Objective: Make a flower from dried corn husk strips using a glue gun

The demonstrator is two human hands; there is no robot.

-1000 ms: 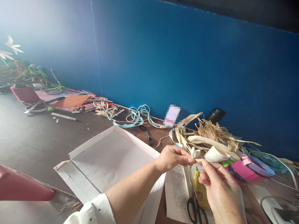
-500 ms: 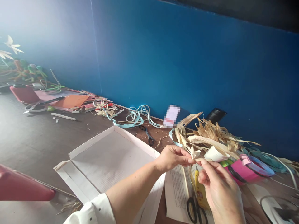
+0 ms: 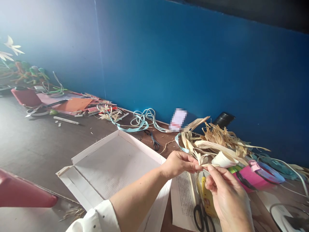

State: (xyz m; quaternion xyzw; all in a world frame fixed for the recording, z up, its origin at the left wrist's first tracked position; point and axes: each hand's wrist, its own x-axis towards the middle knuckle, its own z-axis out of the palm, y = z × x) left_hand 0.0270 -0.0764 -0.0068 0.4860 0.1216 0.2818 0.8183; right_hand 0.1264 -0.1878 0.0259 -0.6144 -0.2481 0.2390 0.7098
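Observation:
My left hand [image 3: 180, 164] is closed in a pinch on a small corn husk flower [image 3: 202, 158], whose pale petals stick up above the fingertips. Close on its right, my right hand [image 3: 225, 190] pinches a thin husk strip at the flower's base. Some of the grip is hidden behind the fingers. Under the hands lies a printed page [image 3: 180, 199] with black-handled scissors [image 3: 199, 217] and a yellow glue gun [image 3: 208, 201] on it. Behind the flower is a heap of dried corn husks [image 3: 217, 138] and a white paper cup [image 3: 223, 159].
A shallow white cardboard box lid [image 3: 116, 161] lies left of the hands. Small scissors [image 3: 152, 140] and looped pale blue cord [image 3: 145, 119] are behind it. A pink container [image 3: 256, 175] stands to the right. The blue wall [image 3: 169, 58] bounds the table's back.
Both hands keep almost the same place and grip. The flower's petals look slightly more spread out; the view has shifted a little.

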